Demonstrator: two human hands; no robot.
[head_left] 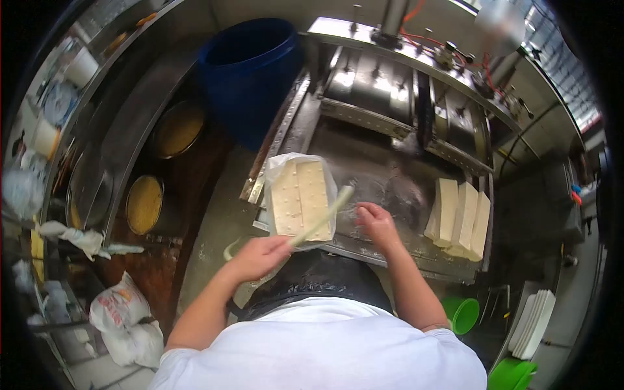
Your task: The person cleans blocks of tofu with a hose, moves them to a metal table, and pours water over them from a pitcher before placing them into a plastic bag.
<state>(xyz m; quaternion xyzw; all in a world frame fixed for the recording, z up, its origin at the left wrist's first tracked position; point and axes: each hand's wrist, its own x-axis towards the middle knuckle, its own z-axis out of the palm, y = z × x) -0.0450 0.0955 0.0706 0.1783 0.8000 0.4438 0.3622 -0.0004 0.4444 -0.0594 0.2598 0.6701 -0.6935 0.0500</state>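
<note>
My left hand (265,253) is wrapped round a pale green hose (323,220). The hose slants up to the right across the front of a clear plastic bag (331,185), and its other end curves down behind my wrist. Inside the bag lie pale slabs that look like tofu (286,195), side by side with small bumps on top. My right hand (376,224) hovers over the metal table (383,175), a little right of the hose's end. Its fingers are loosely curled and apart, with nothing visible in them.
Several pale blocks (460,218) stand at the table's right. Metal press boxes (370,91) sit at the back, near a blue barrel (250,71). On the left floor are round containers of yellow contents (144,205) and white sacks (120,305). A green bucket (463,315) is at lower right.
</note>
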